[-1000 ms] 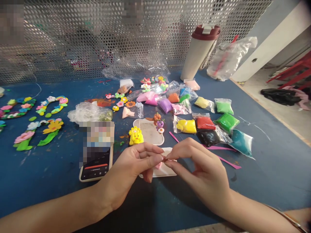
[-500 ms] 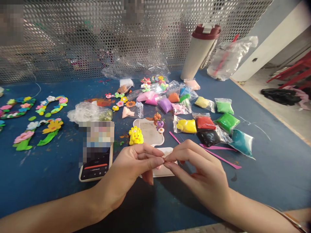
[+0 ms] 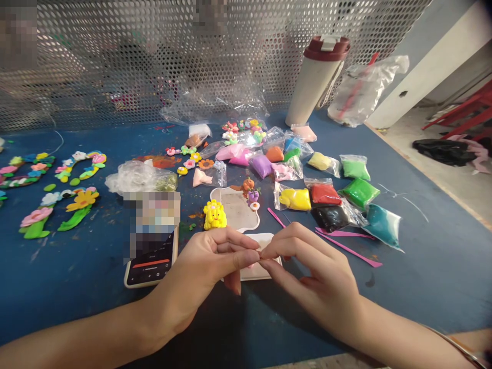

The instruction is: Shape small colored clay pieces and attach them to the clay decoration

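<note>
My left hand [image 3: 219,261] and my right hand [image 3: 315,271] meet fingertip to fingertip above a small white tray [image 3: 265,271]. Both are closed in a pinch, and whatever lies between the fingertips is too small and hidden to make out. Part of a pink piece shows on the tray behind the fingers. Just beyond my left hand stands a yellow clay figure [image 3: 215,215] with a face. Beside it lies a white-rimmed plate [image 3: 240,210] with orange and purple clay figures at its right edge.
A phone [image 3: 151,261] lies left of my hands. Bagged clay, such as a yellow pack [image 3: 295,200], spreads beyond them, with pink tools [image 3: 349,249] at right. Clay-decorated frames [image 3: 80,200] lie at far left. A tumbler [image 3: 315,82] stands at the back.
Both hands remain fingertip to fingertip, with only a very slight shift of the fingers. The objects on the table look the same.
</note>
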